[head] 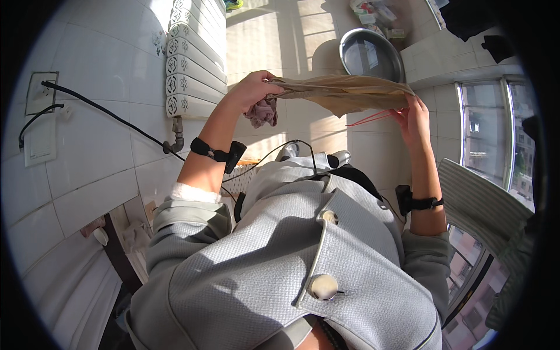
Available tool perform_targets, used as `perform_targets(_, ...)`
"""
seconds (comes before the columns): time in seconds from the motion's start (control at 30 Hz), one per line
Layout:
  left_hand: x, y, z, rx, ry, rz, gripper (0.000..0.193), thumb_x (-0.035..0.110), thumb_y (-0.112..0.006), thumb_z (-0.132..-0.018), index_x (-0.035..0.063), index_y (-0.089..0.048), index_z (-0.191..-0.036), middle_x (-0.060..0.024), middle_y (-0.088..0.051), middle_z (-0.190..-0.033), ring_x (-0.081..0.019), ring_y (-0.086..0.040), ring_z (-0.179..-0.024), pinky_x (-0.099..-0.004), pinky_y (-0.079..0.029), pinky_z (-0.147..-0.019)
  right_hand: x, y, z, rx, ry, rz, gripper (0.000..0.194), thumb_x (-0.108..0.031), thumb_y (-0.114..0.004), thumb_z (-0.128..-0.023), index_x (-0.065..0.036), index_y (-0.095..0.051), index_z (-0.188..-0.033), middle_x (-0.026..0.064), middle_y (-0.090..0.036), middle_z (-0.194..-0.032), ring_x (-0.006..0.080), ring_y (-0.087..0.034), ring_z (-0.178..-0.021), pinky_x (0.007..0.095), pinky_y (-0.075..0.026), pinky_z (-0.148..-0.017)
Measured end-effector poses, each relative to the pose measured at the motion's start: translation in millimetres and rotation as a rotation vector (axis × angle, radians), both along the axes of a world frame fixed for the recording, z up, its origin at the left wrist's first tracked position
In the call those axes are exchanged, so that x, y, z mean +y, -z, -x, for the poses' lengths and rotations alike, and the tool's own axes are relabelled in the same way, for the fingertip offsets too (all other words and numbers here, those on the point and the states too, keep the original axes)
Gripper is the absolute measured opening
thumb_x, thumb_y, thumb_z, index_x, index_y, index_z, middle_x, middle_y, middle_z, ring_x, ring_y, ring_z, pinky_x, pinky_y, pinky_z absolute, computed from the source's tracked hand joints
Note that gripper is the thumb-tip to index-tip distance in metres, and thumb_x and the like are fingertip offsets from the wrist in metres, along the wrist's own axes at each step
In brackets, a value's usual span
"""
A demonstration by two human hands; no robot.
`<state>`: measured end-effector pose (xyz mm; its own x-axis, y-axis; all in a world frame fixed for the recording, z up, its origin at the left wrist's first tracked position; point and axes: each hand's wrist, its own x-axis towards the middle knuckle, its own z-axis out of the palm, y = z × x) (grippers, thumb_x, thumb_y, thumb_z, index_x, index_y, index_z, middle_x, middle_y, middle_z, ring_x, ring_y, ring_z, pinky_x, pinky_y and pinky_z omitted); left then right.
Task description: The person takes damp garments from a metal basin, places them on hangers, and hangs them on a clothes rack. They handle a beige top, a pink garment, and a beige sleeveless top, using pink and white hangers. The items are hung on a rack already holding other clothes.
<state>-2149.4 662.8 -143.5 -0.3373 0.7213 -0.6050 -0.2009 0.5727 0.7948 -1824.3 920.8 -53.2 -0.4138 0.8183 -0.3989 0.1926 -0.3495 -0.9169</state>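
Observation:
A tan cloth garment (345,89) is stretched sideways between my two hands, above the tiled floor. My left hand (258,89) pinches its left end between thumb and fingers. A crumpled mauve cloth (262,113) hangs just below that hand; whether it is a separate piece I cannot tell. At the other end, my right hand (413,116) grips the garment's edge. From the right hand's fingers a thin red hanger-like piece (369,118) sticks out to the left. The garment's lower edge droops in a point near the middle.
A round metal basin (369,54) holding water stands on the floor beyond the garment. On the left is a white radiator (197,65), with a black cable (109,113) running from a wall socket (41,92). Windows (483,127) line the right side. Plastic bags (380,13) lie behind the basin.

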Motion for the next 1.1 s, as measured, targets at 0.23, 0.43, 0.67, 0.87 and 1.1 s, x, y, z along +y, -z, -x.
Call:
perform_targets(0.23, -2.9, 49.2, -13.6, 0.702, 0.052, 0.216, 0.042, 0.028, -0.073, -0.091, -0.0014, -0.059, -0.117, -0.0161, -0.069, -0.089, -0.0243, -0.069, -0.081, -0.0375, -0.057, -0.071, -20.2, 19.2, 3.9, -0.326, -0.248, -0.643, 0.021, -0.018, -0.067, -0.102, 0.002, -0.063, -0.106, 0.0016, -0.065, -0.092, 0.0072, -0.059, -0.083, 0.0234, -0.049, -0.076)
perform_targets(0.43, -7.9, 35.4, -20.4, -0.364, -0.404, -0.05, 0.033, 0.032, -0.065, -0.102, 0.0006, -0.068, -0.113, -0.0089, -0.07, -0.084, -0.0144, -0.066, -0.07, -0.0345, -0.056, -0.06, -33.5, 10.1, 2.5, -0.186, -0.345, -0.76, 0.013, 0.004, -0.056, -0.091, 0.002, -0.064, -0.102, 0.0097, -0.064, -0.099, 0.0156, -0.061, -0.084, 0.0276, -0.051, -0.078)
perform_targets(0.67, -26.9, 31.3, -12.1, -0.822, -0.302, -0.413, 0.016, 0.021, -0.063, -0.105, 0.0063, -0.065, -0.112, 0.0025, -0.058, -0.078, -0.0018, -0.044, -0.06, -0.0209, -0.044, -0.057, -62.4, -25.8, 7.6, 0.113, -0.55, -0.618, 0.022, 0.01, -0.047, -0.075, 0.003, -0.057, -0.094, 0.0096, -0.054, -0.099, 0.0181, -0.054, -0.095, 0.0266, -0.047, -0.087)
perform_targets(0.87, -25.8, 14.3, -25.4, -1.028, -0.375, -0.458, 0.026, 0.03, -0.058, -0.108, 0.0073, -0.064, -0.118, -0.0012, -0.062, -0.09, -0.0098, -0.05, -0.064, -0.0312, -0.049, -0.063, -85.8, -67.9, 15.0, 0.242, -0.677, -0.833, 0.017, 0.006, -0.048, -0.066, 0.002, -0.056, -0.08, 0.0104, -0.052, -0.085, 0.0194, -0.046, -0.075, 0.0295, -0.041, -0.071)
perform_targets(1.1, -23.4, 3.4, -17.8, -0.988, -0.102, -0.517, 0.028, 0.026, -0.06, -0.104, 0.0042, -0.064, -0.121, -0.0027, -0.061, -0.081, -0.0109, -0.05, -0.065, -0.0303, -0.049, -0.062, -106.7, -94.0, 20.9, 0.518, -0.686, -0.654, 0.019, 0.006, -0.046, -0.059, -0.001, -0.053, -0.076, 0.0085, -0.048, -0.078, 0.0198, -0.04, -0.071, 0.0351, -0.042, -0.072)
